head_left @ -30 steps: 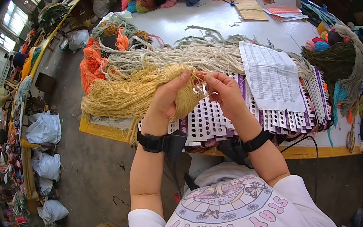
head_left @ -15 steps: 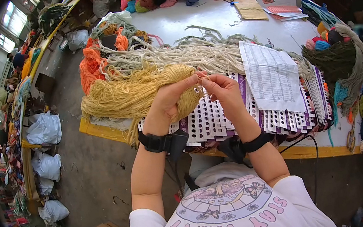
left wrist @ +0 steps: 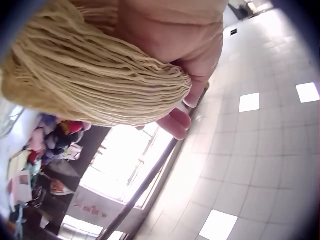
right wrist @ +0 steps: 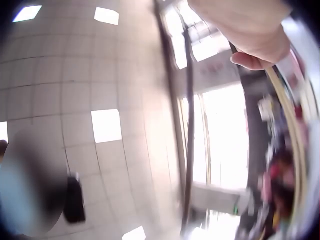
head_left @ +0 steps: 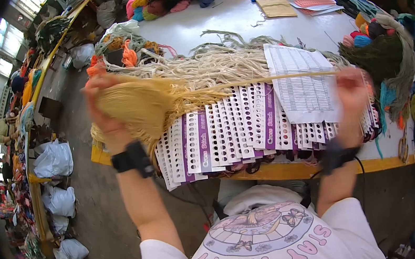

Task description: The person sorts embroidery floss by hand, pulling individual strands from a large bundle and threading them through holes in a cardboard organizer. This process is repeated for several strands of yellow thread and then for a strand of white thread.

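Note:
My left hand (head_left: 101, 107), blurred by motion, grips a thick skein of pale yellow yarn (head_left: 137, 101) over the left of the table. In the left wrist view the skein (left wrist: 110, 80) loops round inside the hand (left wrist: 175, 35), fingertips showing past its end. Out at the right, my right hand (head_left: 352, 92) pinches a few yellow strands (head_left: 264, 80), which run taut and nearly level from the skein. The right wrist view has these strands (right wrist: 292, 130) trailing from the curled fingers of the hand (right wrist: 250, 30). Punched white and purple thread cards (head_left: 229, 131) lie beneath.
Cream yarn (head_left: 220, 67) stretches across the table behind the cards, with orange yarn (head_left: 129, 54) at its left. A printed sheet (head_left: 302, 84) covers some cards. Dark green yarn (head_left: 375, 55) lies at the right, and scissors (head_left: 403, 148) near the front edge.
Both hands were together at the skein's end. They have since parted widely, left hand leftward with the skein, right hand rightward, drawing strands out between them. The view has shifted slightly.

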### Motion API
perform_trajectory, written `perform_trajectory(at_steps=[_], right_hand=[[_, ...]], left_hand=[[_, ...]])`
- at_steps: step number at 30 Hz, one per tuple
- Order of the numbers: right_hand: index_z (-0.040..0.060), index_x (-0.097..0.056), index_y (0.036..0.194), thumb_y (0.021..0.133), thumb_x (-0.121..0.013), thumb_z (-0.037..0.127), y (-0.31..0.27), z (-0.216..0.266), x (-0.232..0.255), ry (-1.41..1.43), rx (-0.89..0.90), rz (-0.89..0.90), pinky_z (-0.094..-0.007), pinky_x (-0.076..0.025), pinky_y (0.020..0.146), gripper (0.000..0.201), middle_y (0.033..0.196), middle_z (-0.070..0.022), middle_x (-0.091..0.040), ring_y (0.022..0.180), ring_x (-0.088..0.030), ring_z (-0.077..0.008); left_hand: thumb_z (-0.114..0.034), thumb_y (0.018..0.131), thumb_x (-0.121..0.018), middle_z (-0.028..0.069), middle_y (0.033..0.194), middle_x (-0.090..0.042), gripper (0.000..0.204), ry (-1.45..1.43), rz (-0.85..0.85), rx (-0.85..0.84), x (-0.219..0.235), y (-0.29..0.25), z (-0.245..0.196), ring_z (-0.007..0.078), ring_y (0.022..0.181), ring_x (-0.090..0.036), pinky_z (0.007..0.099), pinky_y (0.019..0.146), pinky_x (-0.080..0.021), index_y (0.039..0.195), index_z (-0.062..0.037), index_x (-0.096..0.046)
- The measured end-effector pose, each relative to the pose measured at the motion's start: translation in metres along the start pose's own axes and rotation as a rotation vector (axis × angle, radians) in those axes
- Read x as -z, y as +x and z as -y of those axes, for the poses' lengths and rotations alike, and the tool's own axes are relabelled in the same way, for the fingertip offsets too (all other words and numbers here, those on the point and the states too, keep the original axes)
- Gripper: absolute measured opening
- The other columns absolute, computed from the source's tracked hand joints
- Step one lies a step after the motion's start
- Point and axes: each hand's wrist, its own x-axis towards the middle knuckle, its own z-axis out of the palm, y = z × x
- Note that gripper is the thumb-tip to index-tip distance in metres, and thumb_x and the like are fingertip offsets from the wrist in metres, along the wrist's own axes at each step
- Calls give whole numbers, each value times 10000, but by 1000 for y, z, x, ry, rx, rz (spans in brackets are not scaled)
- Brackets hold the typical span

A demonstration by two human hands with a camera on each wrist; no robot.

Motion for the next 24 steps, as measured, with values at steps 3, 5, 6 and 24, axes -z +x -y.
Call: perform_trajectory(at_steps=[3,5,6,24], right_hand=[[19,-456,662,786,-429,125,-15,179,-38,-820,950,-735,-386,-464,728,166,566,-75,-457,585,-503,-202],[18,-441,684,806,-441,120,-14,155,-79,-767,974,-679,-374,-472,708,159,552,-52,-424,575,-495,-183],[18,-434,695,816,-447,117,-8,119,-94,-779,827,-584,-368,-475,698,158,545,-41,-408,570,-491,-174],[17,-540,854,817,-515,177,-5,-164,-7,-1883,-181,335,-291,-443,521,166,632,-73,-610,519,-568,-162]], left_hand=[[-239,831,-532,-45,830,-548,255,-480,225,79,5,15,-24,113,732,-545,318,841,-406,1027,-78,-508],[-178,846,-512,-74,791,-525,106,-585,478,186,7,24,-4,45,653,-505,288,753,-416,930,-122,-545],[-173,848,-512,-74,774,-523,87,-595,327,335,7,21,26,48,629,-499,285,731,-414,911,-123,-544],[-198,804,-575,-4,637,-513,152,607,-111,908,-42,-47,197,74,521,-455,198,474,-367,824,-47,-579]])
